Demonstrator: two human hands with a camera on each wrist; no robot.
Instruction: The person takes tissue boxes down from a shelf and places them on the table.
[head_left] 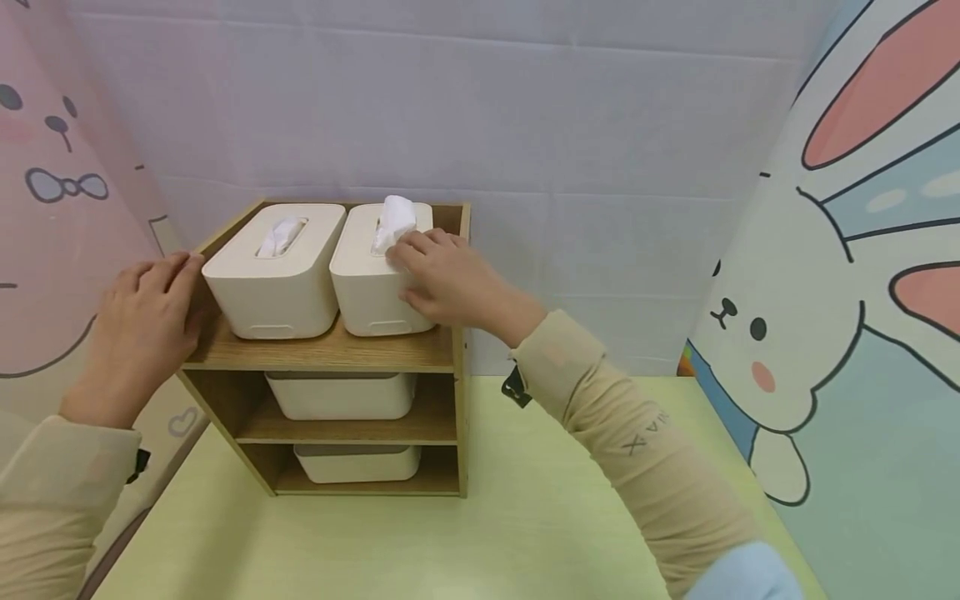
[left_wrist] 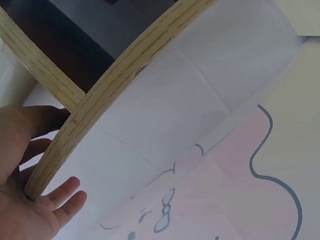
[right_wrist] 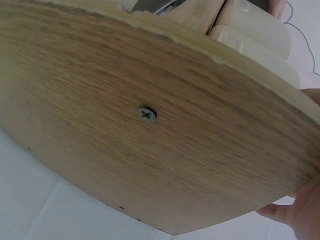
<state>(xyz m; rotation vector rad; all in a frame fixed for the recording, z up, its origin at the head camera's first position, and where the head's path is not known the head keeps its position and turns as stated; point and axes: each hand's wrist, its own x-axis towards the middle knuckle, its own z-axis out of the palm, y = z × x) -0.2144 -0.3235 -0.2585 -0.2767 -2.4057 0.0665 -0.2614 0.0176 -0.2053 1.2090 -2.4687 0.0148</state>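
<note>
Shelf (head_left: 318,358), one, bears two tissue boxes (head_left: 273,292), two bins (head_left: 341,400).

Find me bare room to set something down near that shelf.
The table is bare in front of the wooden shelf and right of it, up to the rabbit-print wall; the right sleeve crosses above there. The top tier is crowded: left tissue box and right tissue box stand close together, with left hand at left panel, right hand at right box.
</note>
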